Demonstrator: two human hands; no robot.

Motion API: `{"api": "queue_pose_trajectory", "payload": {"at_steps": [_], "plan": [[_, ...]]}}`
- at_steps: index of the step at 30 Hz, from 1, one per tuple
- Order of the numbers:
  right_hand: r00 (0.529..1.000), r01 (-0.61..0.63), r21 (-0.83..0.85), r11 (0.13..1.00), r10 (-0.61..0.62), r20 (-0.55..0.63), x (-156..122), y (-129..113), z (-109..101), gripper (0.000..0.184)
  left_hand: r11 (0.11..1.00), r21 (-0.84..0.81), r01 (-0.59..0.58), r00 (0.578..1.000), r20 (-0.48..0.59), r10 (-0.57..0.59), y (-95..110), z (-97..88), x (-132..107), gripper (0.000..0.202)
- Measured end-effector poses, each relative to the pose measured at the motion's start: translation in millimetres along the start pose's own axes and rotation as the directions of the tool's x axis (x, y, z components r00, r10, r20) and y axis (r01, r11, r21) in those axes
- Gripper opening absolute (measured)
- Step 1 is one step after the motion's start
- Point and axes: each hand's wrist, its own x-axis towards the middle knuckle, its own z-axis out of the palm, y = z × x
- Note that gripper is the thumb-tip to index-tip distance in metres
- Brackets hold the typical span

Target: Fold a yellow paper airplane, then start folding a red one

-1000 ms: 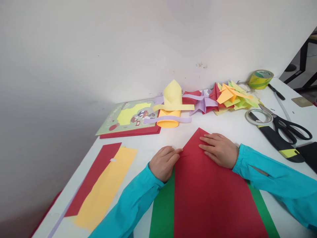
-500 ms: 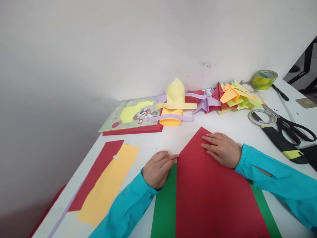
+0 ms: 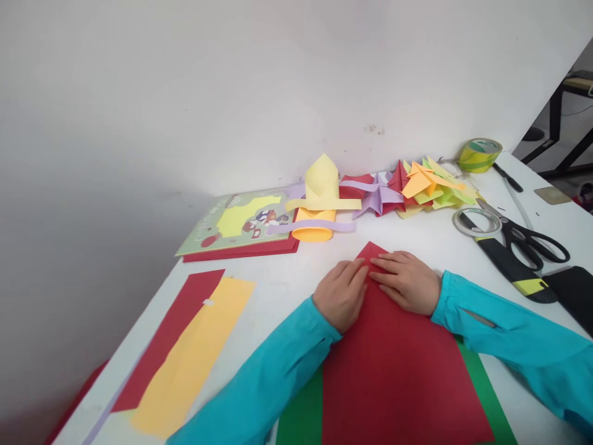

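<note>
My left hand (image 3: 341,294) and right hand (image 3: 406,283) rest loosely outstretched, gripping nothing, on the red paper (image 3: 398,377) near its far tip.

single view from the camera on my head, looking forward and down across the white counter (image 3: 278,272), my left hand (image 3: 340,296) and right hand (image 3: 410,283) close below centre, wall (image 3: 208,93) filling the upper part

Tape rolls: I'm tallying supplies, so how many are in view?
2: the yellow-and-green roll near the wall at the back right, and the narrow whitish roll beside the scissors. Others could be hidden behind the folded paper pieces.
</note>
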Motion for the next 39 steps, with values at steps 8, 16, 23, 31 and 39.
{"api": "queue_pose_trajectory", "payload": {"at_steps": [8,16,23,31,39], "plan": [[0.993,-0.053,0.284,0.957,0.022,0.112,7.4,10.1,-16.8,0.032,0.981,0.050,0.188,0.981,0.043,-0.190,41.0,16.5,10.0,0.049],[0.978,-0.160,-0.107,0.981,0.172,0.117,33.2,31.0,-23.3,0.030,0.977,0.067,0.204,0.972,0.105,-0.210,35.3,14.2,12.9,0.048],[0.972,-0.115,-0.370,0.922,0.181,0.148,45.9,26.1,-18.3,0.034,0.983,0.040,0.178,0.977,0.109,-0.181,34.6,15.2,11.3,0.048],[0.969,-0.137,-0.418,0.898,0.209,0.131,50.6,24.4,-13.6,0.033,0.980,0.064,0.186,0.978,0.088,-0.191,38.7,16.1,12.4,0.047],[0.966,-0.155,-0.405,0.901,0.223,0.127,49.3,23.7,-12.5,0.035,0.978,0.124,0.169,0.982,0.066,-0.178,40.4,15.9,13.6,0.049]]}}
